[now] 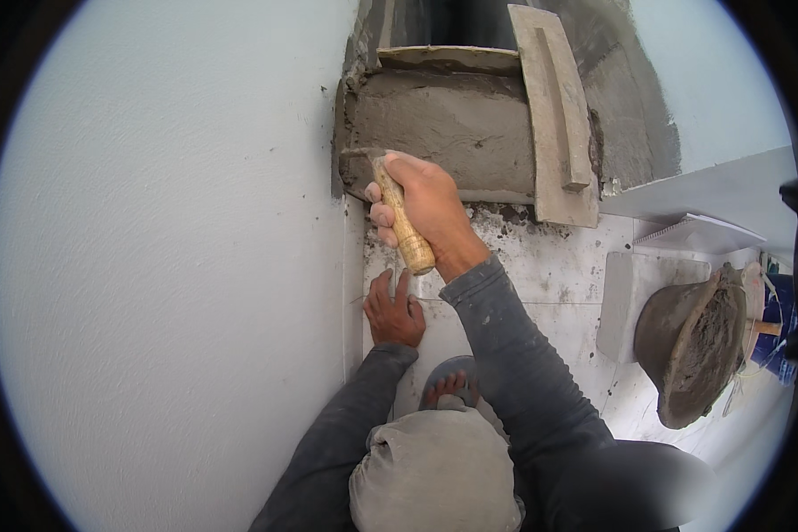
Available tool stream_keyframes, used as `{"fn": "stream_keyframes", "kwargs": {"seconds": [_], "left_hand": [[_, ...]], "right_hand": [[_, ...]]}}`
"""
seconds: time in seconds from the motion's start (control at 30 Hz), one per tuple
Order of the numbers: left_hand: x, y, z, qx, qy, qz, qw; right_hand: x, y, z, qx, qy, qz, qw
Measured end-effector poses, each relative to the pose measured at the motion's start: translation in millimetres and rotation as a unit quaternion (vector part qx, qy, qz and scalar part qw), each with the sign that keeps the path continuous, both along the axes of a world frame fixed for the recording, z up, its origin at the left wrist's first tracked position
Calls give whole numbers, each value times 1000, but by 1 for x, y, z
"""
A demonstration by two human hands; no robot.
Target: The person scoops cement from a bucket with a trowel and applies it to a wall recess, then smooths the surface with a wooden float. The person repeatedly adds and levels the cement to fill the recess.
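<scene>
My right hand (433, 208) is wrapped round the pale wooden handle of a trowel (406, 232). The trowel's small grey metal end touches or hovers over the left edge of a wet mortar bed (448, 124), close to the wall; I cannot tell which. Below it, my left hand (394, 312) rests on the white tiled floor beside the wall, fingers spread and holding nothing. A long mortar-stained float (543, 115) with a raised grip bar lies across the right end of the bed. A thin board edge (448, 58) runs along the bed's far side.
A pale wall (168, 266) rises close on my left. To the right, a flexible tub of mortar (702, 355) stands tilted beside a white block (616, 306). A spiral notebook (700, 233) lies behind them. Mortar crumbs dot the tiles (541, 266). My sandalled foot (450, 383) is near my left hand.
</scene>
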State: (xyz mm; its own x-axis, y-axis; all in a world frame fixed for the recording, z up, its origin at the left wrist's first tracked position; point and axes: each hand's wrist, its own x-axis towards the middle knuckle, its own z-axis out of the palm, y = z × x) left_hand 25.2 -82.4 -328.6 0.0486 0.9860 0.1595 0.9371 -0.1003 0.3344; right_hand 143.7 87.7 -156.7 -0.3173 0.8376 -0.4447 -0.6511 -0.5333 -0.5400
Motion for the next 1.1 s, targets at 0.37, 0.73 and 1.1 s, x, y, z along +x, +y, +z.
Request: {"fn": "stream_keyframes", "kwargs": {"seconds": [0.37,0.73,1.1], "left_hand": [[-3,-5,-12,1,15,-1,1000],[0,0,2,-9,-1,-2,1000],[0,0,2,-11,-6,1,1000]], "right_hand": [[-13,-18,-2,-17,19,-2,1000],[26,41,-15,169,-409,13,897],[5,103,2,204,-520,138,818]]}}
